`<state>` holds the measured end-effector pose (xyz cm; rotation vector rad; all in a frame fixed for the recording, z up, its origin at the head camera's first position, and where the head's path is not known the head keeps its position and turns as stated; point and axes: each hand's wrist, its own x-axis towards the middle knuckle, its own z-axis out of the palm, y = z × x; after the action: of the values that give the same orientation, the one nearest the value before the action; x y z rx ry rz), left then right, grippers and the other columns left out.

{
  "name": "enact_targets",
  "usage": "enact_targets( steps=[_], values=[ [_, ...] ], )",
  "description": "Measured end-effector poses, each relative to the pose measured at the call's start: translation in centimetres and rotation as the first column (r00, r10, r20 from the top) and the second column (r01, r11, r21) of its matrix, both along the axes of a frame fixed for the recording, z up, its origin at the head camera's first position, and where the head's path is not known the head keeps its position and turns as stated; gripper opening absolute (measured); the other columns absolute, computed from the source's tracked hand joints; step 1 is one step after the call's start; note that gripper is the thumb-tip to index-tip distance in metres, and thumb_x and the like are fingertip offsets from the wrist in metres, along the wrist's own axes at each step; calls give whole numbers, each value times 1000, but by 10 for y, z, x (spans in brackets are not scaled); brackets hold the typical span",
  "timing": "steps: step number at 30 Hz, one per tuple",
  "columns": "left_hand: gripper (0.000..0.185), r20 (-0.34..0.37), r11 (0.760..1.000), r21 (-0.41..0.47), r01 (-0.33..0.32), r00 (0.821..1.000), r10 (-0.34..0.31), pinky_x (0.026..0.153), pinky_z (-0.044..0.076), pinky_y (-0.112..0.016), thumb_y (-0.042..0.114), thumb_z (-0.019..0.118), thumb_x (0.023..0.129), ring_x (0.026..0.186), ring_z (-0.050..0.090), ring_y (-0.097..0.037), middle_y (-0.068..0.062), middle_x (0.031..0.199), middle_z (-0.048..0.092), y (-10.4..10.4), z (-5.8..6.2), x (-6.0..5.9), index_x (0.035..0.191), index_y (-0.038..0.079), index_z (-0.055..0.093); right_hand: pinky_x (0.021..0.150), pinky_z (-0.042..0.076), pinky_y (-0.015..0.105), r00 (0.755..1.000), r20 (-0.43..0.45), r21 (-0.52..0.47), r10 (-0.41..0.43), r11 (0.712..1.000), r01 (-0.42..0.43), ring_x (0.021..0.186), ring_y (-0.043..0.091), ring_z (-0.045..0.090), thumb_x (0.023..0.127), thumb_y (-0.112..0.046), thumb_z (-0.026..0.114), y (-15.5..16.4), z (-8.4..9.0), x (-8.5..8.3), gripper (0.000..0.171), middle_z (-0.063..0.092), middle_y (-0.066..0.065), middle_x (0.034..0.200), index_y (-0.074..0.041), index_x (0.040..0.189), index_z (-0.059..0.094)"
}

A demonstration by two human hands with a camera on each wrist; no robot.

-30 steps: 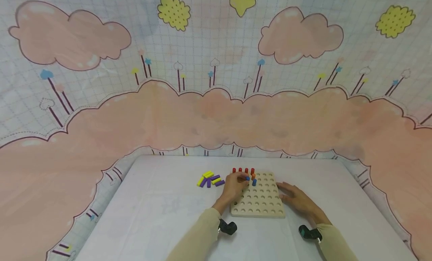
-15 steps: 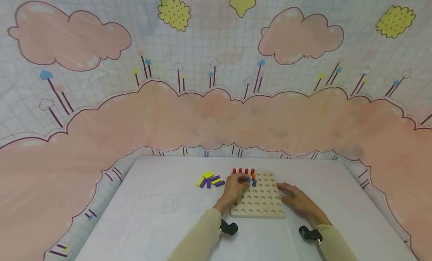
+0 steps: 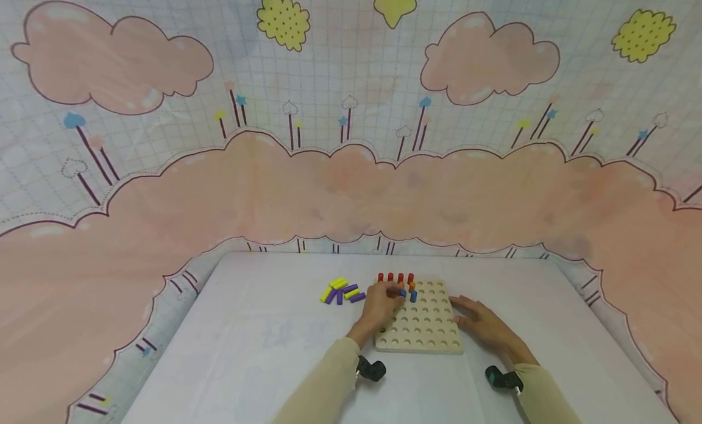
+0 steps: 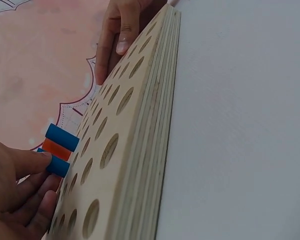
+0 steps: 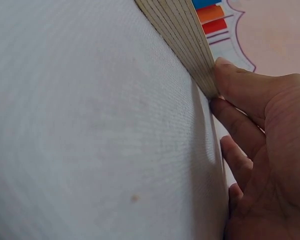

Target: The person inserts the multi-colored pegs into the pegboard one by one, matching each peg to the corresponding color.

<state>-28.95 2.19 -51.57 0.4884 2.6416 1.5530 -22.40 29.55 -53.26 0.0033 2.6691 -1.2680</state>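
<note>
A wooden pegboard [image 3: 425, 332] with many round holes lies on the white table. Red pegs [image 3: 395, 278] stand in its back row, with an orange peg [image 3: 411, 286] and a blue peg [image 3: 414, 296] just in front of them. My left hand [image 3: 384, 301] pinches another blue peg [image 4: 57, 166] over the holes at the board's back left, beside the standing blue peg [image 4: 62, 136] and orange peg [image 4: 56, 149]. My right hand [image 3: 476, 317] rests with straight fingers [image 5: 240, 90] against the board's right edge [image 5: 182, 35].
Loose yellow and purple pegs [image 3: 341, 291] lie in a small heap left of the board. A cloud-patterned cloth [image 3: 351, 186] hangs behind the table and drapes around its edges. Black wrist cameras [image 3: 372, 369] sit on both forearms.
Almost nothing differs. My left hand has shifted slightly with the blue peg at the board's back left; the right hand stays against the board's edge.
</note>
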Motion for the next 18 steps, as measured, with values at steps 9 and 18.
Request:
enact_targets(
  steps=[9, 18],
  values=[
    [22, 33, 998, 64, -7, 999, 5, 84, 55, -27, 12, 71, 89, 91, 64, -8, 1, 102, 71, -12, 0, 2, 111, 10, 71, 112, 0, 72, 1000, -6, -1, -1, 1000, 1, 149, 50, 4, 92, -43, 63, -2, 1, 2, 59, 20, 20, 162, -24, 146, 47],
    [25, -15, 997, 68, 24, 1000, -23, 84, 55, -26, 17, 69, 91, 94, 65, -12, -2, 104, 70, -38, 10, 8, 114, 7, 69, 112, 4, 72, 1000, -14, 44, 12, 999, -11, 148, 50, 9, 93, -42, 63, -4, 4, 3, 59, 21, 20, 162, -23, 146, 47]
  ],
)
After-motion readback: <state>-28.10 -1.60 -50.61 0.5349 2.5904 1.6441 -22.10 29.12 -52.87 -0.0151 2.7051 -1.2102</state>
